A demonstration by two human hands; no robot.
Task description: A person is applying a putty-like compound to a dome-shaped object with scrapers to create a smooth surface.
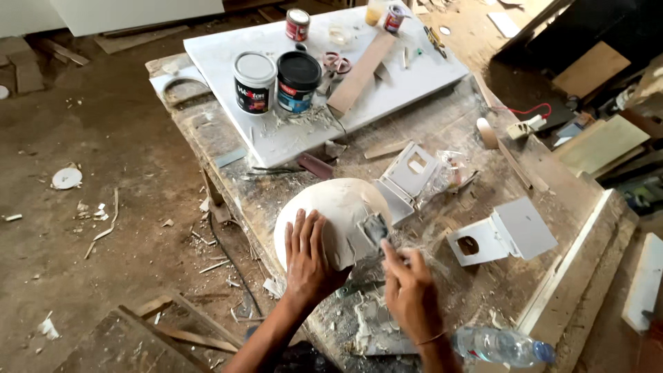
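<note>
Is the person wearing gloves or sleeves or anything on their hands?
No gloves and no sleeves show: both forearms are bare. The left hand wears nothing. The right hand has a thin bangle round its wrist. No rings show.

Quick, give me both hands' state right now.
Left hand: open, fingers spread flat on the white dome.
Right hand: closed on a putty knife pressed against the dome.

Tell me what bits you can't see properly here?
Head view:
- White dome: its near side is hidden under the left hand.
- Scraper: the right hand covers its handle.
- Water bottle: cut off by the bottom edge.
- Far small tin: too small.
</note>
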